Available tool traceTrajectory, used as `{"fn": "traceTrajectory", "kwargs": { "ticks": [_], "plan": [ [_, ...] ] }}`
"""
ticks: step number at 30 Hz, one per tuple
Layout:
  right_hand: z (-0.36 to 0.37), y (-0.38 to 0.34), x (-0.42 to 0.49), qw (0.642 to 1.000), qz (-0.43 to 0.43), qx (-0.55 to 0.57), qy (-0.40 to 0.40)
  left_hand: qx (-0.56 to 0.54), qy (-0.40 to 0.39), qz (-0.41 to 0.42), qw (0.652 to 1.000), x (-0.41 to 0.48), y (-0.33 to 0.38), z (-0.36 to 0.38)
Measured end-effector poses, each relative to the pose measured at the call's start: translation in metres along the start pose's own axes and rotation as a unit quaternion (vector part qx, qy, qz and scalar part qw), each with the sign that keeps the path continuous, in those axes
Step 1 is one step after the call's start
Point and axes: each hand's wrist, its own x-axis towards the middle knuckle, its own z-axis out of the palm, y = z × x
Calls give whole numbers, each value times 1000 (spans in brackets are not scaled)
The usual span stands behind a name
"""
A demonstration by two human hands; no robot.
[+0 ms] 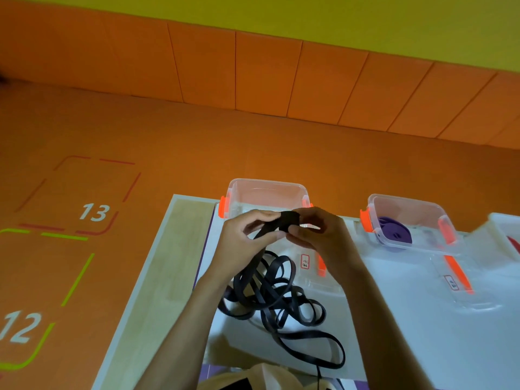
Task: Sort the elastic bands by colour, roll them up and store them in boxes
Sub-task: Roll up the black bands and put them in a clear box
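1. Both grips are clamped on one black band (267, 230). The right grip (320, 237) pinches the small black roll (289, 220) between thumb and fingertips, and the left grip (247, 240) pinches the flat strand just where it feeds into that roll.
2. The grips are held close together above the desk (180, 249), with the roll between them at their far edge.
3. From the left grip the unrolled length drops down and back toward the person. It ends in a loose tangle (277, 294) on the desk, beneath both grips and nearer the person than they are. One loop trails on to the desk's near edge.
4. At the grips the strand slopes from the roll down through the left grip. By my reckoning, the left grip is the one placed to feed slack while the right turns the roll.
5. Straight beyond the grips, just behind the roll, stands an open clear box (267, 190) with orange clasps. It looks empty. A clear lid (318, 280) lies under the right grip.
6. Well off to the right of the right grip, a second box (410, 206) holds purple rolls (394, 235). So I judge that the black roll belongs in the box ahead, which needs only a short reach forward.
7. Most of the band is not yet wound, so the rolling looks to be at an early stage.
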Motion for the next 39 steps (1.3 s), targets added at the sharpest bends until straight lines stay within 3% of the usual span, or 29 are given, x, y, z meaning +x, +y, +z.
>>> {"fn": "traceTrajectory", "kwargs": {
  "ticks": [2,4,6,8,9,11,15,18,21,28,31,36,39],
  "plan": [
    [7,5,-1,996,10,93,-1,-14,3,15,1000,4,4,-4],
    [10,7,-3,993,24,114,-25,-9,-14,16,1000,7,11,-10],
    [7,4,-3,999,15,-25,-30,51,-49,19,997,10,16,-19],
    [2,-2,-2,981,-14,-191,-17,142,-86,30,986,13,20,-26],
    [1,-6,-1,978,-26,-208,-18,171,-102,33,979,15,23,-27],
    [0,-11,0,982,-48,-179,-22,172,-115,28,978,16,28,-26],
    [6,-17,-1,997,-57,-58,-5,7,-29,8,1000,11,30,-14],
    [12,-15,0,997,-71,15,-5,-19,15,41,999,10,29,-9],
    [19,-13,-1,994,-85,69,-10,-37,1,47,998,12,37,-7],
    [12,-29,-5,995,-64,-47,-60,95,-60,32,993,21,52,-17],
    [12,-38,-4,993,-93,-65,-37,56,-45,47,996,21,51,-12],
    [20,-29,-3,992,-115,40,-41,6,-17,76,997,21,48,-12],
    [20,-29,-1,993,-100,-45,-43,16,-20,66,998,21,50,-20]
  ]
}}
